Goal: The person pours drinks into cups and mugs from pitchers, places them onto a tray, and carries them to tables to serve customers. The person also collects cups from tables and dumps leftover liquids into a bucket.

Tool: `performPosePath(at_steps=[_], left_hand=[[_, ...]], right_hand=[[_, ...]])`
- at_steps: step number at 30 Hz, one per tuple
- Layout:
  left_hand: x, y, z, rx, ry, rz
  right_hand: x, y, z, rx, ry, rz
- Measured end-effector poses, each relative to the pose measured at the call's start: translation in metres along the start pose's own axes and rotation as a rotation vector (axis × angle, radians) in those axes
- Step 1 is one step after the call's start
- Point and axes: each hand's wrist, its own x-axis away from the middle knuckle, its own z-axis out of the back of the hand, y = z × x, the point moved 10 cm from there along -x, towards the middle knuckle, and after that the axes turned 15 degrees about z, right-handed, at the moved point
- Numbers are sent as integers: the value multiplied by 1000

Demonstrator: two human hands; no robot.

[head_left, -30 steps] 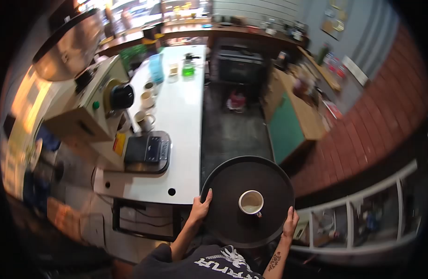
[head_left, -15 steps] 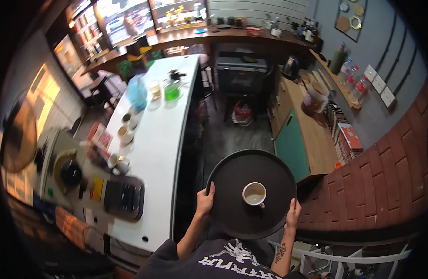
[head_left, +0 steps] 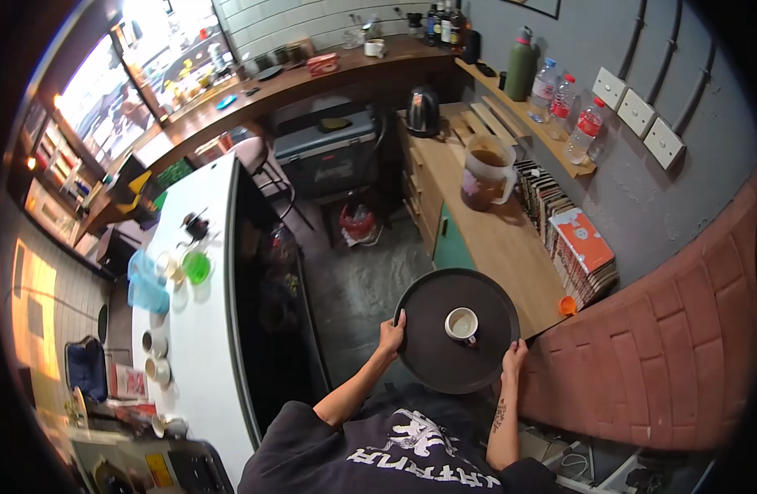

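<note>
A round black serving tray point(head_left: 428, 346) is held level in front of my body. My left hand point(head_left: 392, 334) grips its left rim, thumb on top. On the right rim, my right hand point(head_left: 514, 357) is closed around the edge. One white cup point(head_left: 462, 325) stands upright on the tray, a little right of its middle, its handle toward me. The inside of the cup shows pale, with a stain or residue that I cannot make out. Fingers under the tray are hidden.
A wooden cabinet point(head_left: 477, 239) ahead bears a pitcher of brown liquid point(head_left: 487, 173), a kettle point(head_left: 423, 112) and a row of records or books point(head_left: 551, 214). Left is a white counter point(head_left: 197, 329) with cups and a blue pitcher point(head_left: 148, 282). A brick wall point(head_left: 642, 362) rises at right.
My view has swung to the right, bringing the wooden cabinet closer and shifting the white counter leftward. Both hands still hold the tray with the cup on it.
</note>
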Motion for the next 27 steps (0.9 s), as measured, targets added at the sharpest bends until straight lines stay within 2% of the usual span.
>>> performPosePath(at_steps=[1,3,7,10,14,16,17,19,21,23,24,25,27], left_hand=[[-15,6,-12,-16,26,1],[-40,15,-38,-12,-17,30],[-83,43,-82,-8,-22,56],[-110,47,-106,-31,-55,114],[-142,50,-133,4,-86,129],[-149,53,-144,0,-105,134],[-154,57,-151,8,-119,132],[-156,62,-165,-17,-131,187],[-154,62,-172,-40,-132,246],[-154,65,-184,-93,-156,246],[-153,65,-189,-101,-161,252],[-151,65,-193,-105,-161,267],[-150,63,-205,-115,-167,280]], right_hand=[[-15,-4,5,49,99,46],[-43,8,-3,92,-1,-82],[-106,9,-10,275,86,34],[-128,8,-8,406,-1,-91],[-163,16,-7,404,-5,-101],[-175,17,-17,422,-129,-80],[-176,17,-17,425,-117,-95],[-174,-21,-10,669,2,167],[-174,-60,-8,640,32,209],[-175,-86,-15,335,38,256],[-172,-71,-30,249,-5,262],[-172,-51,-49,-28,-89,127],[-169,-44,-67,-115,-139,117]])
